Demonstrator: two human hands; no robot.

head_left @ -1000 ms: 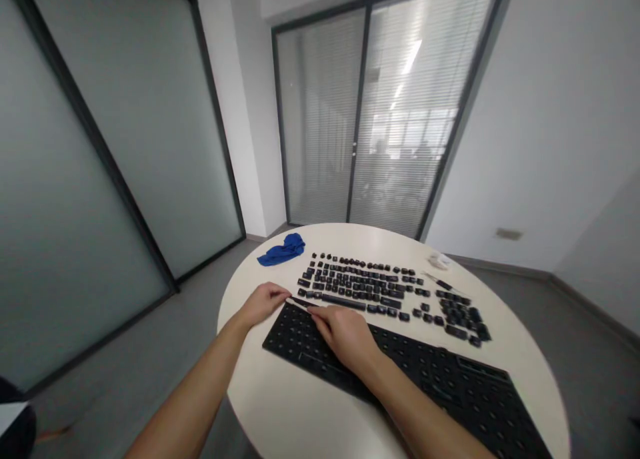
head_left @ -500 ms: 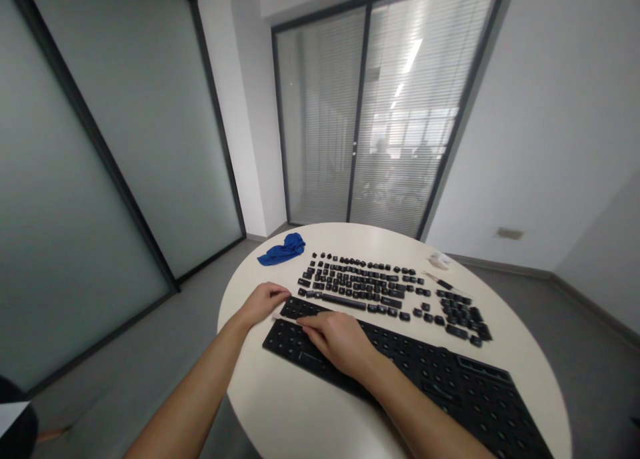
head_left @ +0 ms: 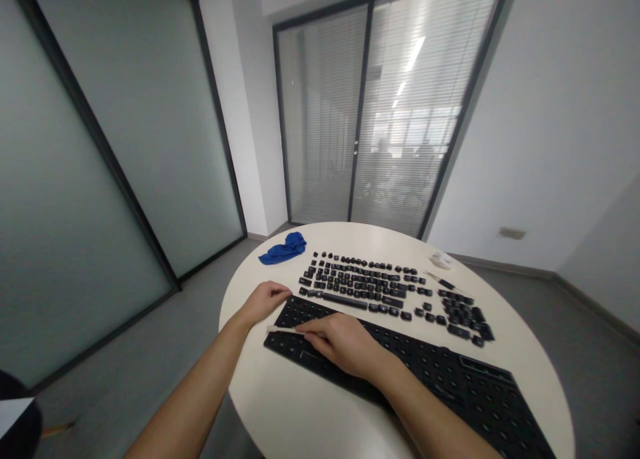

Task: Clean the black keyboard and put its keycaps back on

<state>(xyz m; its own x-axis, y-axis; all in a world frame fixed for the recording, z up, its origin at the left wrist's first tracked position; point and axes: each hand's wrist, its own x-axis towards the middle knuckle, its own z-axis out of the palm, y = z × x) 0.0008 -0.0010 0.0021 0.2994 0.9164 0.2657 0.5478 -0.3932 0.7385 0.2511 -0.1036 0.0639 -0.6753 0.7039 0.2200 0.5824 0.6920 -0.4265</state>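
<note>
A black keyboard [head_left: 425, 352] with its keycaps off lies slantwise along the near side of the table. My left hand [head_left: 265, 302] is closed at the keyboard's far left corner, thumb and fingers together on its edge. Over the left part of the keyboard, my right hand [head_left: 340, 339] pinches a thin pale stick [head_left: 283, 329] with a slightly wider end. The stick lies across the keyboard and points left; whether it is a brush or a swab is too small to tell. The right wrist and forearm cover part of the keyboard's middle.
Loose black keycaps [head_left: 357, 282] lie in rows beyond the keyboard on the round cream table [head_left: 305, 412]. A blue cloth [head_left: 283, 249] rests at the far left. At the far right are a slim tool with a dark handle [head_left: 446, 284] and a small whitish item [head_left: 441, 260].
My right hand has drawn the stick slightly nearer to me across the keyboard, and more of its pale end shows. My left hand stays at the corner.
</note>
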